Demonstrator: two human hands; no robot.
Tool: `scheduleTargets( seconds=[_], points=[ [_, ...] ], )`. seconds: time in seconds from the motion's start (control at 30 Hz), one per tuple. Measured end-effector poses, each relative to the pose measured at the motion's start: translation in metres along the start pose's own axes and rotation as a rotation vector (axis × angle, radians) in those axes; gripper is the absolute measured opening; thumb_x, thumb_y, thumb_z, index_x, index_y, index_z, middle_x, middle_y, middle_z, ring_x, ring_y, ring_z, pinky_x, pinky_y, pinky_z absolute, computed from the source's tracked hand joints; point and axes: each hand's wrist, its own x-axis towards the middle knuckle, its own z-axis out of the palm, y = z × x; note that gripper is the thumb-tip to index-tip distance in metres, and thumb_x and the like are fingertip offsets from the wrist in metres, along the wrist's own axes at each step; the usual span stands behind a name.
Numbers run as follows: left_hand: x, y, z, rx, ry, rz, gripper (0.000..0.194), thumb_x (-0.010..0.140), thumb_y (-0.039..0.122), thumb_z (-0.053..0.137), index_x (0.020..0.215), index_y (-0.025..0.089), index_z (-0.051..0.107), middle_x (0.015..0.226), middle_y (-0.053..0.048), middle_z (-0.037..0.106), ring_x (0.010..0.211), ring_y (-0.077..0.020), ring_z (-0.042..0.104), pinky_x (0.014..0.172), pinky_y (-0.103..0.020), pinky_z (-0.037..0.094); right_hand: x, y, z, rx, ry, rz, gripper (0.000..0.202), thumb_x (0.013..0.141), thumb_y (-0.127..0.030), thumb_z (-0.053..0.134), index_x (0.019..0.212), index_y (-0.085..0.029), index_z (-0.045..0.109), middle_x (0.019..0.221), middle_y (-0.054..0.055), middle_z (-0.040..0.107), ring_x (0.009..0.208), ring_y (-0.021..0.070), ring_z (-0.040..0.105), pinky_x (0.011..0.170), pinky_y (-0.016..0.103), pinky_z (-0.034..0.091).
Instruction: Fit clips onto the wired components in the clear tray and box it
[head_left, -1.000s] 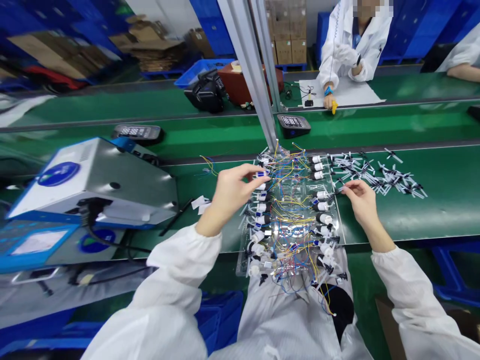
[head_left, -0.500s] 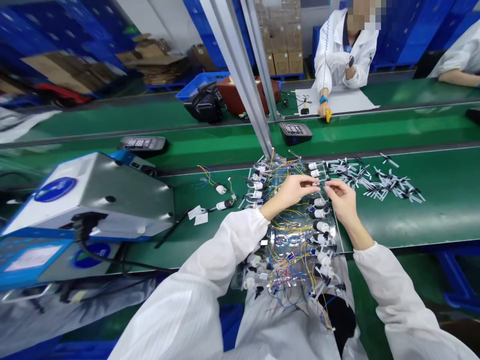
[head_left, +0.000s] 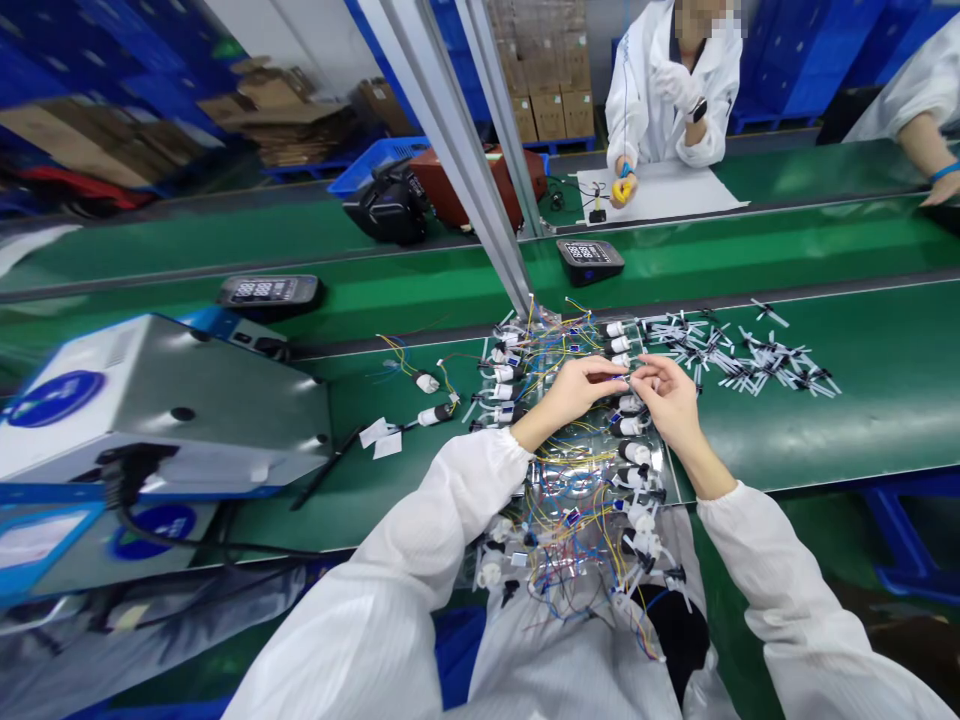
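Note:
My left hand (head_left: 581,388) and my right hand (head_left: 667,393) meet over the right row of a clear tray (head_left: 667,470), fingertips pinched close together. Between them is a small whitish part, too small to name. White cylindrical parts with black ends, such as this one (head_left: 637,453), line both sides of the tray. Yellow, blue and red wires (head_left: 574,480) tangle down its middle. Just right of my right hand lies a spread of white strips with black pieces (head_left: 772,362) on the green table.
Two loose wired parts (head_left: 433,414) and white tags (head_left: 388,445) lie left of the tray. A large grey machine (head_left: 225,410) stands at the left. A metal post (head_left: 465,170) rises behind the tray. Across the belt, a person in white (head_left: 705,130) holds something yellow.
My hands stay at the same row, with the fingertips now closer together. The view has shifted slightly. Across the belt, the person's hand with the yellow thing has moved left and up.

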Motion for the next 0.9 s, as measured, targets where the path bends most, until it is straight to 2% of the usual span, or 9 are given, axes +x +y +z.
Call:
scheduleTargets(
  seconds=[0.1, 0.27, 0.47, 0.63, 0.77, 0.9],
  points=[
    [-0.0007, 0.0008, 0.0003, 0.032, 0.020, 0.060, 0.029, 0.084, 0.041, 0.083, 0.104, 0.019, 0.085, 0.105, -0.012, 0.079, 0.098, -0.0222, 0.073, 0.093, -0.036, 0.057, 0.0000, 0.0003, -0.0005, -0.011, 0.007, 0.008, 0.042, 0.084, -0.039, 0.082, 0.121, -0.025, 0.069, 0.094, 0.003, 0.073, 0.073, 0.0139, 0.064, 0.067, 0.029, 0.054],
    [-0.0038, -0.0001, 0.0035, 0.013, 0.054, -0.026, 0.034, 0.080, 0.041, 0.087, 0.103, 0.017, 0.084, 0.101, -0.012, 0.081, 0.088, -0.0221, 0.074, 0.085, -0.035, 0.058, -0.0011, 0.0012, -0.0007, -0.021, 0.031, 0.025, 0.039, 0.082, -0.039, 0.083, 0.116, -0.025, 0.070, 0.092, 0.003, 0.075, 0.078, 0.0159, 0.069, 0.072, 0.031, 0.058],
    [-0.0059, -0.0015, 0.0057, 0.045, 0.100, -0.007, 0.035, 0.077, 0.043, 0.089, 0.100, 0.017, 0.084, 0.099, -0.011, 0.081, 0.087, -0.0220, 0.074, 0.083, -0.035, 0.058, -0.0002, 0.0043, -0.0004, -0.028, 0.061, 0.048, 0.036, 0.078, -0.043, 0.087, 0.102, -0.025, 0.067, 0.089, 0.004, 0.076, 0.082, 0.0188, 0.074, 0.077, 0.034, 0.062],
    [-0.0057, -0.0054, 0.0065, 0.002, 0.119, -0.035, 0.035, 0.075, 0.042, 0.090, 0.099, 0.017, 0.084, 0.100, -0.012, 0.082, 0.088, -0.0235, 0.075, 0.084, -0.036, 0.060, 0.0005, 0.0059, -0.0004, -0.031, 0.071, 0.043, 0.035, 0.078, -0.043, 0.086, 0.098, -0.025, 0.065, 0.088, 0.003, 0.075, 0.082, 0.0186, 0.074, 0.079, 0.035, 0.062],
    [-0.0061, -0.0053, 0.0063, 0.062, 0.111, 0.008, 0.030, 0.079, 0.041, 0.087, 0.098, 0.018, 0.085, 0.101, -0.012, 0.082, 0.092, -0.0238, 0.076, 0.090, -0.037, 0.059, 0.0000, 0.0054, -0.0003, -0.029, 0.079, 0.045, 0.034, 0.077, -0.043, 0.087, 0.094, -0.024, 0.064, 0.086, 0.002, 0.074, 0.080, 0.0181, 0.072, 0.078, 0.034, 0.060],
    [-0.0065, -0.0030, 0.0059, 0.112, 0.095, 0.059, 0.026, 0.083, 0.040, 0.085, 0.100, 0.019, 0.085, 0.100, -0.011, 0.081, 0.092, -0.0230, 0.076, 0.087, -0.036, 0.058, -0.0003, 0.0045, 0.0001, -0.035, 0.078, 0.044, 0.034, 0.077, -0.043, 0.087, 0.093, -0.025, 0.064, 0.085, 0.002, 0.074, 0.080, 0.0187, 0.072, 0.077, 0.034, 0.060]
  ],
)
